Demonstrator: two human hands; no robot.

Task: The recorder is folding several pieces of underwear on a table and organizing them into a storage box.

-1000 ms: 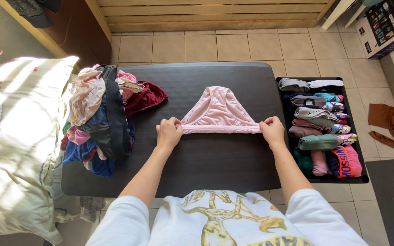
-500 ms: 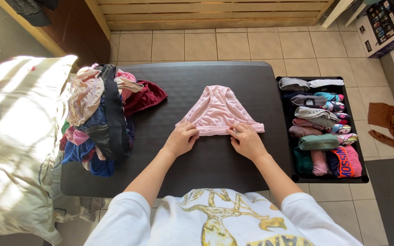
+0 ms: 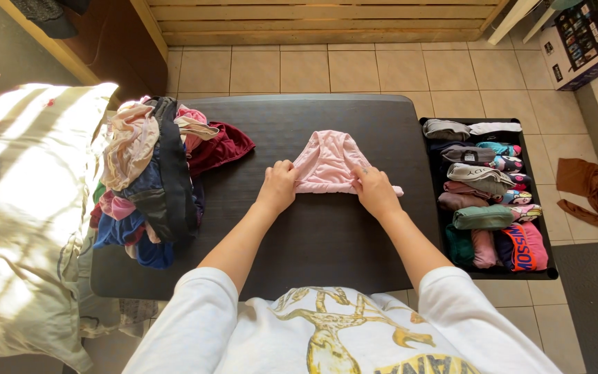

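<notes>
Head view looks straight down at both hands, set on the lower edge of a pink undergarment (image 3: 327, 161) that lies flat near the middle of a dark table (image 3: 327, 242). The left hand (image 3: 278, 187) curls its fingers around the garment's left corner, pinching the fabric. The right hand (image 3: 376, 192) lies mostly flat with its fingers spread over the right part of the hem, pressing it down; a small pink tip of cloth pokes out just past that hand. The garment narrows toward its far end, pointing away from the person.

Left of the hands, a loose heap of unfolded clothes (image 3: 150, 183) covers the table's left end, with cream, dark blue, pink and blue pieces tangled together and a maroon garment (image 3: 221, 147) spilling toward the centre. Right of the table, touching its edge, sits a black fabric organiser tray (image 3: 551, 271) filled with rolled and folded small garments in grey, white, teal, pink and green. Beyond the tray, a brown cloth (image 3: 593, 194) lies crumpled on the tiled floor (image 3: 354, 69). A sunlit pale pillow (image 3: 22, 221) fills the far left.
</notes>
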